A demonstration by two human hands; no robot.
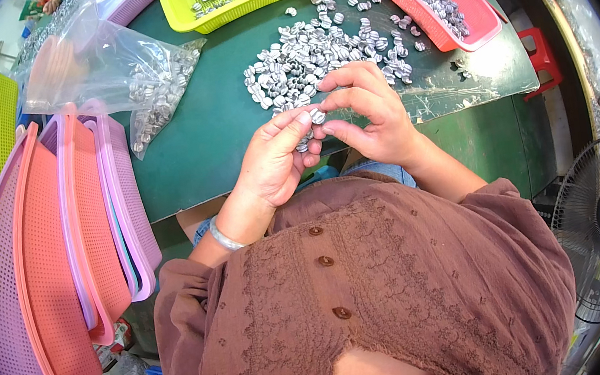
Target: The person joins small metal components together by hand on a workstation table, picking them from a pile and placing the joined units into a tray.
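at the left, coral, lilac and lime-green perforated plastic baskets [46, 256] stand nested on edge; just beside them a clear plastic bag [101, 58] lies on the dark green table [185, 168], grey-and-white striped pieces gathered in its near end. further along, a lime-green openwork plastic basket [277, 1] at the far edge holds only a few pieces. the left hand [270, 157] pinches one small rounded striped piece [317, 116] between thumb and finger, its other fingers curled around more pieces. beyond the hands spreads a loose pile of striped pieces [299, 60]. the right hand [369, 111] has thumb and forefinger parted around the pinched piece; the fingertips overlap, so i can't tell whether they touch it. at the right, a coral-pink plastic basket [484, 39] holds plenty of similar pieces. judging by this spread, the piece-by-piece handling is well short of finished: the pinched piece is in hand, and the whole pile seems left.
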